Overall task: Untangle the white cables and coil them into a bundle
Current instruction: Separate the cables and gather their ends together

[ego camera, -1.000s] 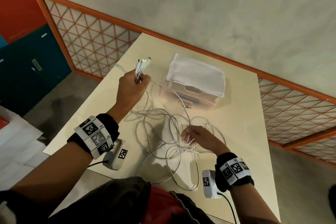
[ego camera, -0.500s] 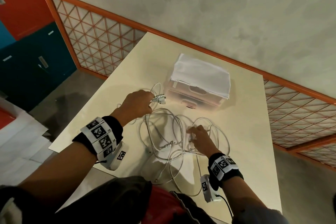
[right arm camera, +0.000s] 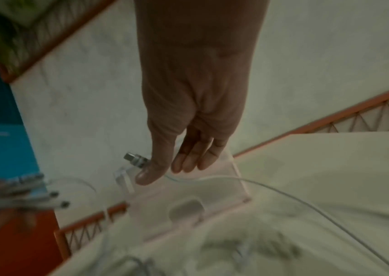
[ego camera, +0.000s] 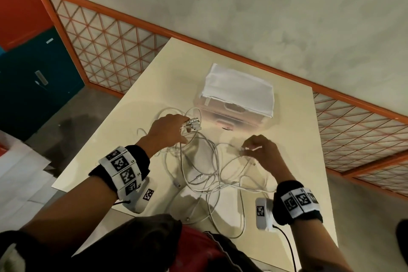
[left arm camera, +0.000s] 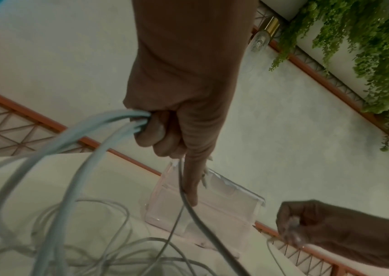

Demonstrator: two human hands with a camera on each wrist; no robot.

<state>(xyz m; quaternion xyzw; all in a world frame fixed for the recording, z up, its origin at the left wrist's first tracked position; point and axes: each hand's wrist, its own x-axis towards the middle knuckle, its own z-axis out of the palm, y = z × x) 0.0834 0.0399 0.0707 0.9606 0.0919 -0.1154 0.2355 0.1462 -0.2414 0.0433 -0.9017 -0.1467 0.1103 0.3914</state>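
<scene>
Left hand (ego camera: pixel 167 131) grips the gathered plug ends (ego camera: pixel 193 123); right hand (ego camera: pixel 263 150) at its 3 o'clock pinches one connector (right arm camera: pixel 135 160), white cables (ego camera: pixel 205 174) slack between.

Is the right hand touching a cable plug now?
Touching. The right wrist view shows the right hand pinching a cable plug under its thumb.

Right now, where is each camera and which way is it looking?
Head: on the person's head, looking down at the table, cables, box; both forearms show.
Left wrist: along the left hand gripping cables; right hand shows too.
Right wrist: along the right hand pinching a plug.
All share the box.
</scene>
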